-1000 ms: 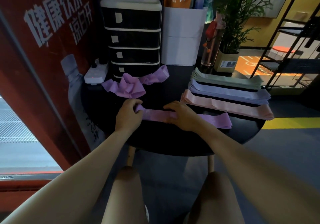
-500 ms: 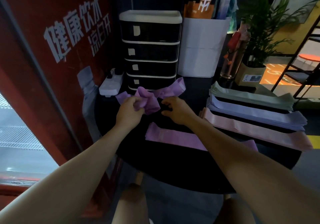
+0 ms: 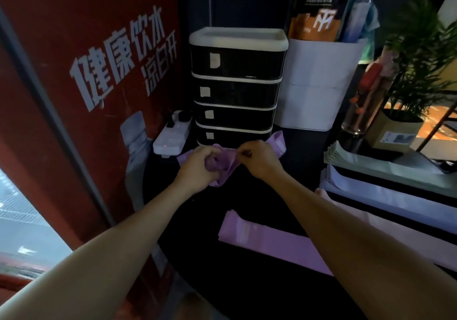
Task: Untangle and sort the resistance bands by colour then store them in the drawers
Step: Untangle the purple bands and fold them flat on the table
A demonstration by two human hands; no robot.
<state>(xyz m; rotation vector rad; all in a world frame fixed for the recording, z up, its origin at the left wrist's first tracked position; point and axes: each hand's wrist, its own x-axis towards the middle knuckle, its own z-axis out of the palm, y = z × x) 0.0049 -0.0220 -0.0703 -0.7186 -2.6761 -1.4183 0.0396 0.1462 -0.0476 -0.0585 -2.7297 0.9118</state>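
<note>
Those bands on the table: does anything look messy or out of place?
Only the purple band bunched between the left hand and right hand, in front of the drawers. The other bands lie flat in rows.

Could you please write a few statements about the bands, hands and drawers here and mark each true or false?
1. Both hands grip the tangled purple band. True: the left hand and right hand hold it in front of the drawers.
2. A drawer is pulled open. False: all the drawers that show are closed.
3. A flat purple band lies on the table nearer the person. True.
4. The green stack sits left of the drawers. False: it lies to their right, beside the blue stack.
5. The left hand rests on the power strip. False: the strip lies apart from it, left of the drawers.
</note>
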